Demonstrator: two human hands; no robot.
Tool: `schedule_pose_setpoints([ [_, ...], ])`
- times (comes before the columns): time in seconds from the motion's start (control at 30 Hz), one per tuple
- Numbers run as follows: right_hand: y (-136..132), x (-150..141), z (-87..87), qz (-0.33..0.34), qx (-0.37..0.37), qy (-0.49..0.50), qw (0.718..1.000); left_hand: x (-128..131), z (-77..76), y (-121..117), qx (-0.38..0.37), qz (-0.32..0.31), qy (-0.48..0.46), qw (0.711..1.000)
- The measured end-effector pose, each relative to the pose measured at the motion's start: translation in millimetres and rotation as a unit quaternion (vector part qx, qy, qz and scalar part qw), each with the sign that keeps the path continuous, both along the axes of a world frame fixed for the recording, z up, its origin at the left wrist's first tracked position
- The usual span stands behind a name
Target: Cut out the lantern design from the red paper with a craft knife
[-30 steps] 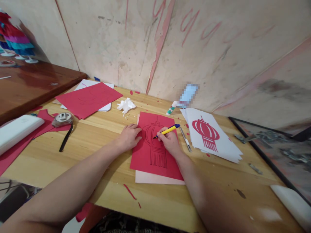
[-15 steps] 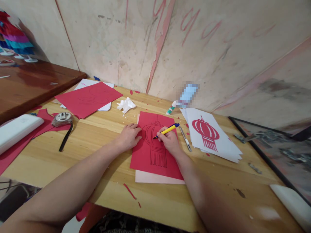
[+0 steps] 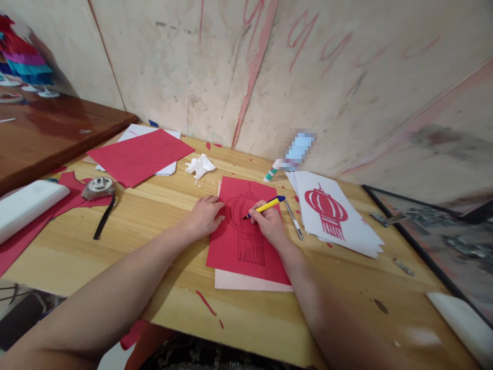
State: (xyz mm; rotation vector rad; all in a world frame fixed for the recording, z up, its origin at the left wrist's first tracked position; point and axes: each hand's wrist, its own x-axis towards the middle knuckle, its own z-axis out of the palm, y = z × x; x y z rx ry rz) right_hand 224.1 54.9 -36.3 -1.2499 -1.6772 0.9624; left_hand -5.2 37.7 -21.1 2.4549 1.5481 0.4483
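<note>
A sheet of red paper (image 3: pixel 227 252) lies on the table with a lantern outline drawn on it in dark lines. My right hand (image 3: pixel 270 223) grips a yellow and blue pen (image 3: pixel 266 206), its tip at the middle of the lantern body. Flat at the sheet's left edge rests my left hand (image 3: pixel 206 218), fingers stretched out and touching the paper. Pale paper (image 3: pixel 250 280) shows from under the red sheet. Just right of the sheet lies a craft knife (image 3: pixel 295 221). Farther right, a red cut-paper lantern (image 3: pixel 325 206) sits on white sheets (image 3: pixel 362 236).
A glue stick (image 3: pixel 271 170) stands near a blurred phone (image 3: pixel 298 149) by the wall. Crumpled tissue (image 3: pixel 200 166), another red sheet (image 3: pixel 142 156) and a tape measure (image 3: pixel 99 188) are on the left, beside a white case (image 3: pixel 33 208). A dark-framed panel (image 3: pixel 423 231) borders the right.
Almost nothing differs. The pen and my right hand have shifted very slightly; my left hand stays on the paper.
</note>
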Motion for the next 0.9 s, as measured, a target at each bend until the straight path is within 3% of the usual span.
schedule_pose_setpoints([
  [0.5,-1.2,-1.1,1.8,0.006,-0.022,0.018,1.000,0.0,0.8,-0.2,-0.002,-0.002,0.002,1.000],
  [0.9,-1.8,-1.8,3.5,-0.006,0.019,0.011,1.000,0.1,-0.1,-0.8,0.003,0.000,0.004,1.000],
])
